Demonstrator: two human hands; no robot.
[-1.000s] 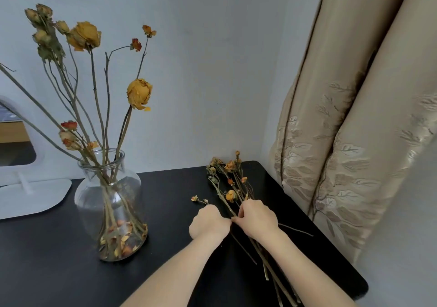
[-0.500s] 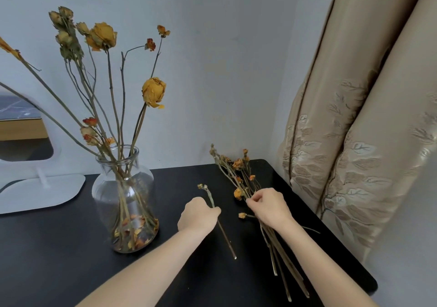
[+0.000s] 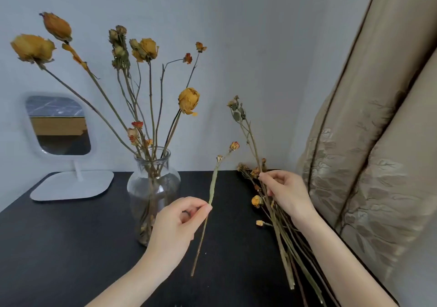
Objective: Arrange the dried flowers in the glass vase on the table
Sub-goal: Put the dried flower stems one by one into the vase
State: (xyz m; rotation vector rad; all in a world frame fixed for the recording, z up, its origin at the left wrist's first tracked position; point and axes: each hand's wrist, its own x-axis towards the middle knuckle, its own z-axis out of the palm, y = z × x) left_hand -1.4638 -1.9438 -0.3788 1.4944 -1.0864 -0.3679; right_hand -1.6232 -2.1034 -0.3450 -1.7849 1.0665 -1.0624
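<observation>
One mirror (image 3: 58, 124), one glass vase (image 3: 153, 188) and one curtain (image 3: 378, 141) edge the desk (image 3: 71, 247); left hand (image 3: 175, 226) fingers pinch one bare stem (image 3: 214, 179), right hand (image 3: 287, 193) fingers one leafy stem (image 3: 251, 138)

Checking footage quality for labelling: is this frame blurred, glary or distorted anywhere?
Head view: soft, even light, no hard shadows; the curtain leans from wide-angle distortion; the vase shows only faint sheen; left hand and right hand look slightly soft.

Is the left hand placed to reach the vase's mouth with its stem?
Probably yes: the left hand pinches its stem beside the glass vase, nothing between; standing stems crowd the mouth.
</observation>
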